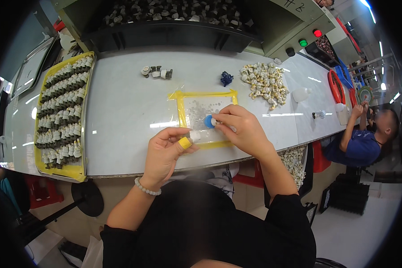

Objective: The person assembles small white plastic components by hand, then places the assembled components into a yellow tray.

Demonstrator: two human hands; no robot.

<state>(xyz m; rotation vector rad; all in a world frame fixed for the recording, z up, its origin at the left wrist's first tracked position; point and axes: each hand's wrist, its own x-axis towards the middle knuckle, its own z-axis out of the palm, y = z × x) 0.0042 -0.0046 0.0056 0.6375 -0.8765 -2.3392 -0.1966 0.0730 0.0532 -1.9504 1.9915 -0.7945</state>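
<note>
My left hand, with a yellow cover that looks like a finger cot on its thumb, is closed on a small white cylindrical part. Close by on the right, my right hand pinches a small white piece beside a round blue piece. Whether the blue piece is held or worn on a finger, I cannot tell. Both hands are over a clear plastic sheet edged with yellow tape. The fingers partly hide both white parts.
A yellow tray of assembled parts stands at left. Loose white-and-yellow pieces lie at right, near a dark blue lump and a white bottle. A black bin of parts is at the back. Another person works at far right.
</note>
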